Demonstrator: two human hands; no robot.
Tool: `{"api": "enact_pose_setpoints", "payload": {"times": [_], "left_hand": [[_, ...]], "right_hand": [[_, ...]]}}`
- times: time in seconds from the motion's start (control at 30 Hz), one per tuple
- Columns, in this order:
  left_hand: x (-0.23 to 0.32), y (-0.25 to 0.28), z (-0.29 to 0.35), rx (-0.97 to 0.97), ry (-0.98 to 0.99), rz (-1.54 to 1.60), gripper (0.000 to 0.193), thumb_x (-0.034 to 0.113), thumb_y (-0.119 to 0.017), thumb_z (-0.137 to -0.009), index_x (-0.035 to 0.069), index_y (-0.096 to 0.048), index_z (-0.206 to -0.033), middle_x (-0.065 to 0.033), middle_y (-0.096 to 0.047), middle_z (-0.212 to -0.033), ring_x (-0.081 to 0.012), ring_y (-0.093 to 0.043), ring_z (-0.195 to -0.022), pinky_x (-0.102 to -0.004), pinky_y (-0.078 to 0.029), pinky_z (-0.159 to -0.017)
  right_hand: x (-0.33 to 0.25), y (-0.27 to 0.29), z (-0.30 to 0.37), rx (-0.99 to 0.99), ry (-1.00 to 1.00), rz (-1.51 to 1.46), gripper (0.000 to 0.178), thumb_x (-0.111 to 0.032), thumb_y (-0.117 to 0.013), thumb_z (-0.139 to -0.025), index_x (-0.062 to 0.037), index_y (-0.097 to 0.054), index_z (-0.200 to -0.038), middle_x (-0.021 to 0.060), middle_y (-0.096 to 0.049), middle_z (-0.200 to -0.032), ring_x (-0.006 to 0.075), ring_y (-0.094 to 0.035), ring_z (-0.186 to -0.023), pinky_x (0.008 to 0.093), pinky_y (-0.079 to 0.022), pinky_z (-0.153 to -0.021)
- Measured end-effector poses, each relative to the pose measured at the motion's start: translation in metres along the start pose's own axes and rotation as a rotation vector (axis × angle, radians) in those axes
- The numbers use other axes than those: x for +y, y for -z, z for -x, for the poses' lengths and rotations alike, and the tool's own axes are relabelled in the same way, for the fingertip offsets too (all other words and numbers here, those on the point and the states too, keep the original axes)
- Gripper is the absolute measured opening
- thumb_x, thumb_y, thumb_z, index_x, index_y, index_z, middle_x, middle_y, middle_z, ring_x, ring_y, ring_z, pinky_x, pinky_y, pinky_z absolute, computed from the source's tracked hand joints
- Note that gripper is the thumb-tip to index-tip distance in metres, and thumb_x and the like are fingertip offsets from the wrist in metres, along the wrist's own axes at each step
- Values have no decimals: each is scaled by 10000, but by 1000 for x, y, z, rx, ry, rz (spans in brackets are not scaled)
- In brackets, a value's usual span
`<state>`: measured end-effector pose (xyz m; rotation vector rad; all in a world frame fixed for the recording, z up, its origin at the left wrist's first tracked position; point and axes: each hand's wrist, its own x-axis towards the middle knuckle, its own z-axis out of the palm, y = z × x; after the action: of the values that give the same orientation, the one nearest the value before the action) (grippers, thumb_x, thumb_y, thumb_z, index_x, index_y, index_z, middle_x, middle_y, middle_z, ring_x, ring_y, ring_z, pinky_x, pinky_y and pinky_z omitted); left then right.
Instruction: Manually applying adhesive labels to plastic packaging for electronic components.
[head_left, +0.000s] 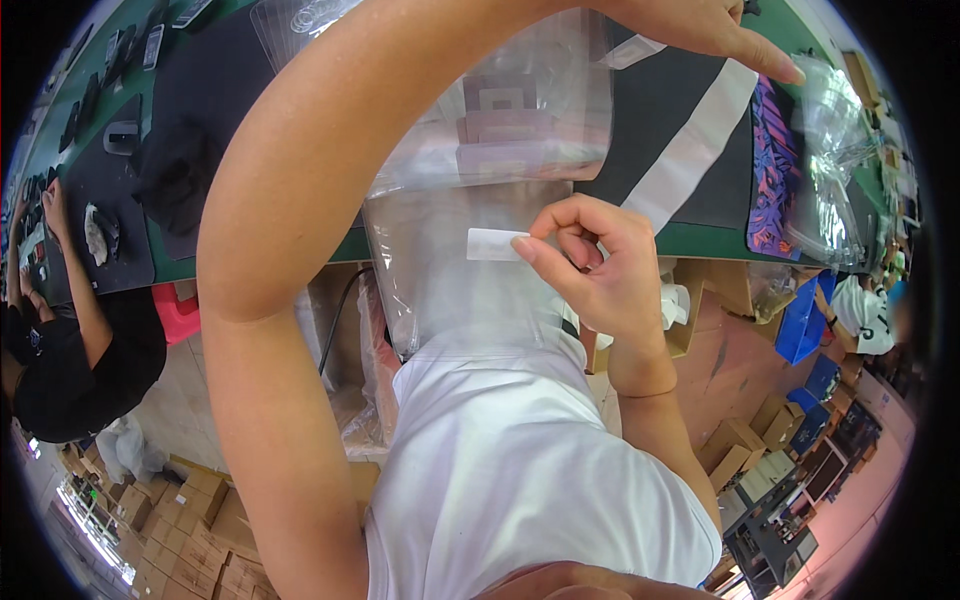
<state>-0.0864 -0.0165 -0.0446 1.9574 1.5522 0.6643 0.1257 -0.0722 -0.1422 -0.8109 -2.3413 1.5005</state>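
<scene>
My right hand (612,268) pinches a small white label (494,245) by one end between thumb and index finger. The label is over a clear plastic bag (430,290) that hangs from the table edge onto my lap. My left arm bends across to the far right. There my left hand (700,28) has one digit stretched out, while its other fingers are partly cut off by the upper edge. Beneath it runs a long white label strip (690,155), and a short white piece (633,51) lies beside it. Stacked clear bags (560,120) with pale square markings lie on the table.
At the right are a bundle of clear plastic bags (830,160) and a colourful patterned cloth-like piece (770,190). A dark mat (690,90) covers part of the green table. Another person (80,340) works at the left. Cardboard boxes (190,520) stand on the floor behind.
</scene>
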Motion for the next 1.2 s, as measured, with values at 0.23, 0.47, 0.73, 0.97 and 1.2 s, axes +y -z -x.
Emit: {"api": "enact_pose_setpoints", "payload": {"times": [0.23, 0.47, 0.73, 0.97, 1.2], "left_hand": [[7, -3, 2, 21, 30, -10, 734, 606, -458, -978, -66, -700, -809, -260, -694, -867, -369, -670, -848, -442, -515, -839], [12, -3, -3, 51, 75, -75, 749, 622, -459, -971, -76, -708, -862, -270, -698, -916, -383, -673, -874, -442, -515, -860], [-23, -27, -40, 25, -50, 2, 793, 702, -523, -898, -62, -735, -885, -234, -717, -928, -340, -685, -869, -420, -517, -814], [-19, -22, -28, -35, -50, 11, 906, 794, -447, -873, -21, -702, -1177, -236, -682, -1192, -377, -632, -1135, -423, -481, -979], [-20, -21, -24, -26, -6, 93, 890, 788, -468, -869, -14, -705, -1174, -232, -692, -1166, -368, -642, -1123, -420, -484, -975]], "right_hand": [[6, -10, -3, 106, 88, 140, 140, -104, -821, -775, -55, -698, -822, -14, -376, -554, 94, -368, -489, 279, -309, -468], [29, -26, -3, 381, 413, 210, 228, -55, -814, -736, -75, -704, -935, 12, -586, -737, 161, -538, -637, 297, -436, -599], [20, -5, 29, -303, 475, 693, 1040, -492, -807, -681, -77, -382, -1535, 101, -305, -1628, 318, -250, -1513, 648, -162, -1140], [7, 7, 34, -525, 420, 712, 1050, -499, -827, -657, -57, -408, -1513, 180, -276, -1625, 362, -228, -1515, 622, -182, -1159], [8, 37, 11, -491, 670, 416, 342, -157, -769, -748, -90, -723, -1080, 87, -681, -1270, 286, -596, -1264, 501, -329, -1123]]}}
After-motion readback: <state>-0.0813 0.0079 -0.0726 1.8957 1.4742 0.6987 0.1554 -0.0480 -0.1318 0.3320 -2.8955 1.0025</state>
